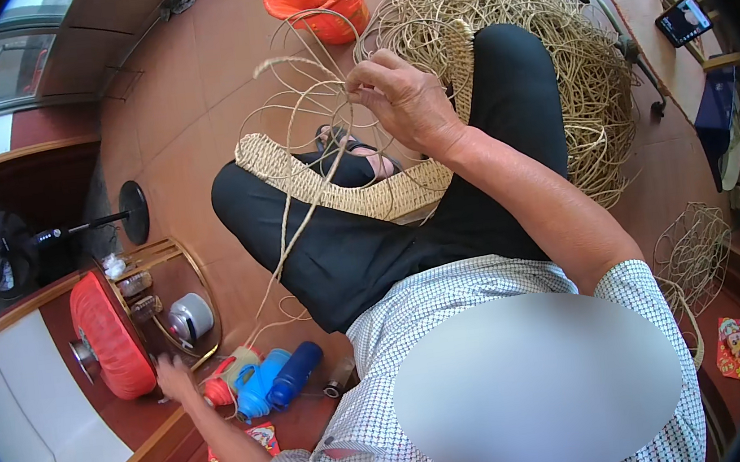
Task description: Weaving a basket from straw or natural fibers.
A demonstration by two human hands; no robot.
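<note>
Across my lap lies a curved band woven from straw cord (358, 198), with one end near my left knee and the other rising by my right knee. Above it my right hand (401, 101) is closed in a pinch on thin straw cord, which loops loosely around the fingertips. From there a long straw cord (289, 250) slants over my left thigh toward the bottles at lower left. My left hand (173, 378) is stretched far out to the left, near a red round cushion-like thing. Motion smears its fingers, so whether it grips the cord is unclear.
A large heap of straw cord (590, 91) fills the floor beyond my right leg. An orange-red bucket (319, 2) stands ahead. At left are a fan (7, 255), a rack with a pot (190, 318) and a blue bottle (296, 371). A phone (683, 20) sits far right.
</note>
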